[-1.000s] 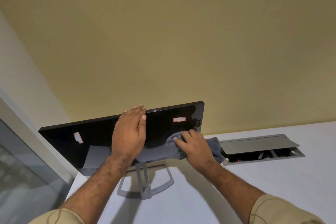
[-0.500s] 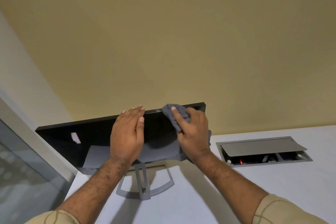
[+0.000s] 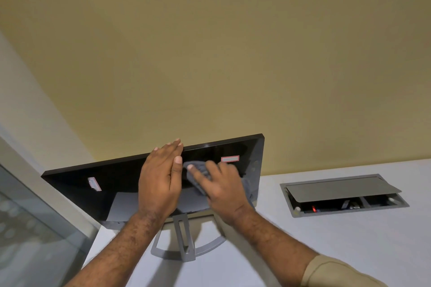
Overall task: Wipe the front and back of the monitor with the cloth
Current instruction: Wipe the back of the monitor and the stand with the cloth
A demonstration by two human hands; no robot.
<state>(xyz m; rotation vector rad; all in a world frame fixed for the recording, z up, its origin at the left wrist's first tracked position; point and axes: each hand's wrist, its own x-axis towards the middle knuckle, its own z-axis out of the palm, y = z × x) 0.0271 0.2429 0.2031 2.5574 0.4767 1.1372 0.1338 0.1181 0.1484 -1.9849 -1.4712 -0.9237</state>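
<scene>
The black monitor (image 3: 112,184) sits on its grey stand (image 3: 184,240) on the white surface (image 3: 349,240). Left hand (image 3: 161,182) lies flat and open against the screen, fingertips over the top edge, while right hand (image 3: 221,189) presses the grey cloth (image 3: 196,169) onto the screen right next to it
</scene>
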